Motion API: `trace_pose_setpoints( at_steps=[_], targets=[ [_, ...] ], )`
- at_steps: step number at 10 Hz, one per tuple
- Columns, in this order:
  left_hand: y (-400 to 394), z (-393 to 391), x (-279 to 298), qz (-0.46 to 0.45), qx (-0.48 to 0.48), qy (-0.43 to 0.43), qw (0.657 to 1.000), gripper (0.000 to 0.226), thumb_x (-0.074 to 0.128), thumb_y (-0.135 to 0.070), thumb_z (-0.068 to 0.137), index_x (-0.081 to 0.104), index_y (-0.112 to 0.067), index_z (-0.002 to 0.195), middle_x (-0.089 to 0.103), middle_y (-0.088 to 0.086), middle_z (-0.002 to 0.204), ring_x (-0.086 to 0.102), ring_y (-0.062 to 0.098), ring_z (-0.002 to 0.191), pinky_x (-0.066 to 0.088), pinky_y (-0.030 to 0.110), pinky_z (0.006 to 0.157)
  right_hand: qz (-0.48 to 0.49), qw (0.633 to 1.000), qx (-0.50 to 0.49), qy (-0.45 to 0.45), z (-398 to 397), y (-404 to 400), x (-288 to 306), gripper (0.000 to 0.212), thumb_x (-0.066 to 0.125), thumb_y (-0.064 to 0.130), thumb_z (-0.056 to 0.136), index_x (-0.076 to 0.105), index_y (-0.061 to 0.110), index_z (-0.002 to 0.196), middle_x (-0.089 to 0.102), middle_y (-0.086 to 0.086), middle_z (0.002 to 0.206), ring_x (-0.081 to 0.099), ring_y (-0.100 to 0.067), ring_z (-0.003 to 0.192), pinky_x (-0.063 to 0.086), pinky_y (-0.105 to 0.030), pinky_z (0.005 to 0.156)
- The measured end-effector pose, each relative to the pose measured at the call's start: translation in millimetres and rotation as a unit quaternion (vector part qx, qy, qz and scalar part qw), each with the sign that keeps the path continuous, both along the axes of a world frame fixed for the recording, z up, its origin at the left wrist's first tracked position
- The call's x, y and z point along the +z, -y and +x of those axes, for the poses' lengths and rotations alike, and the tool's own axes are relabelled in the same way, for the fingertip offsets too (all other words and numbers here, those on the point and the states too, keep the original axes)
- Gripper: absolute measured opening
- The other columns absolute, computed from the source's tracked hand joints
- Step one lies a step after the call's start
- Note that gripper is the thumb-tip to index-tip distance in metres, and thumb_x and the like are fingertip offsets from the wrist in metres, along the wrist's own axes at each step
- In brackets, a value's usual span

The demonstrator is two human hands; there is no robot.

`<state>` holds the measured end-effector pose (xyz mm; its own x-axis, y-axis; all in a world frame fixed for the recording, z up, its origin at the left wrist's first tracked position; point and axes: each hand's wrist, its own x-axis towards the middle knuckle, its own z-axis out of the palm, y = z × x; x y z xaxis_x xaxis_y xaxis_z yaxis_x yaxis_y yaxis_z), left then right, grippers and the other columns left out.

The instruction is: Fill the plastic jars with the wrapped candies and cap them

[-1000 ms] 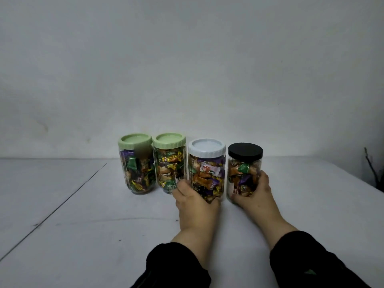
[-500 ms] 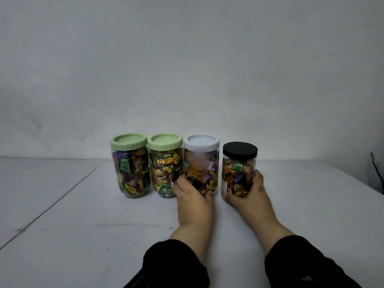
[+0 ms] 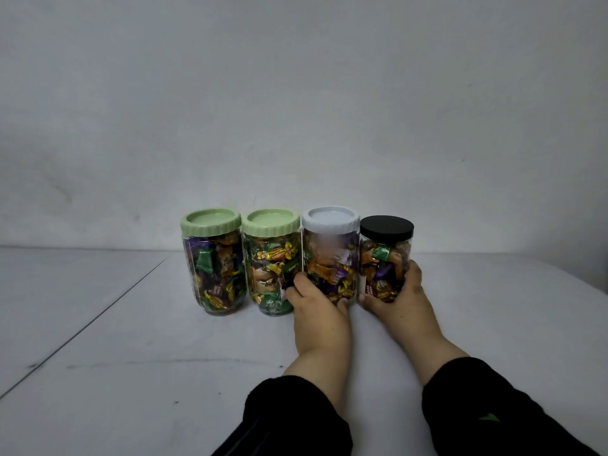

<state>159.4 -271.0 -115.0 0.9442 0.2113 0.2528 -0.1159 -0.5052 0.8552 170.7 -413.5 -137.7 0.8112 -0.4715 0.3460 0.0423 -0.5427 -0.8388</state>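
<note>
- Jars: four clear plastic jars stand in a row on the pale grey desk (image 3: 131,340), all filled and capped. By my read the fill-and-cap work is done; the step in hand is lining them up.
- My left hand (image 3: 317,311) wraps the base of the white-lidded clear plastic jar (image 3: 330,255), thumb on its left side, fingertips curled round the lower front.
- My right hand (image 3: 399,299) clamps the shorter black-lidded clear plastic jar (image 3: 385,255), fingers round its right side, thumb at the base on the left.
- White-lidded jar touches or nearly touches the near green-lidded clear plastic jar (image 3: 271,261); cannot tell which. Narrow gap between white-lidded and black-lidded jars.
- Far-left green-lidded clear plastic jar (image 3: 212,261) stands just beside its twin, untouched.
- Contents: each holds mixed wrapped candies (image 3: 329,274) in green, purple, orange and gold foil, packed up to about the lid line.
- Lids look seated level; thread tightness not visible.
- Next move, as I judge it: close the last gap if wanted, then let go of both jars straight back so nothing tips.
- Risk: tall jars standing close, a sideways nudge could knock the row.
</note>
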Motion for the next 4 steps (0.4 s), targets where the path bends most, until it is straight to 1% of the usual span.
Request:
trace_pose_setpoints(
  at_steps=[1,2,3,4],
  targets=[
    [-2.7,-2.5,-1.6,-0.004,-0.010,-0.004,1.000,0.074,0.070,-0.014,0.087,0.022,-0.013,0.143,0.029,0.014,0.145,0.052,0.034,0.122,0.048,0.038,0.095,-0.003,1.000,0.004,-0.009,-4.2,-0.3,0.6,0.115,0.092,0.033,0.064,0.019,0.019,0.152,0.047,-0.011,0.143,0.049,-0.030,0.131,0.046,-0.039,0.103],
    [-13.0,-10.3,-6.0,0.002,-0.025,-0.034,0.999,0.068,0.065,-0.009,0.086,0.026,-0.011,0.142,0.031,0.014,0.145,0.049,0.033,0.126,0.046,0.039,0.100,0.005,0.998,-0.022,-0.058,-19.9,-3.5,4.5,0.115,0.086,0.027,0.072,0.010,0.010,0.156,0.031,-0.021,0.152,0.034,-0.036,0.141,0.036,-0.042,0.111],
    [-25.2,-17.9,-7.8,0.026,-0.039,-0.053,0.997,0.056,0.059,-0.007,0.088,0.035,-0.009,0.138,0.034,0.013,0.144,0.044,0.031,0.128,0.042,0.037,0.104,-0.023,0.994,-0.040,-0.095,-35.7,-9.0,6.4,0.096,0.077,0.023,0.080,0.018,0.003,0.153,0.032,-0.024,0.150,0.035,-0.038,0.138,0.033,-0.039,0.111],
    [-48.9,-37.5,-14.8,0.101,-0.090,-0.057,0.989,0.039,0.046,-0.008,0.092,0.048,-0.012,0.131,0.043,0.009,0.138,0.040,0.027,0.128,0.037,0.033,0.107,-0.110,0.981,-0.029,-0.157,-67.1,-31.9,0.8,0.069,0.053,0.043,0.096,0.031,0.004,0.149,0.038,-0.019,0.151,0.033,-0.034,0.139,0.025,-0.036,0.116]
  ],
)
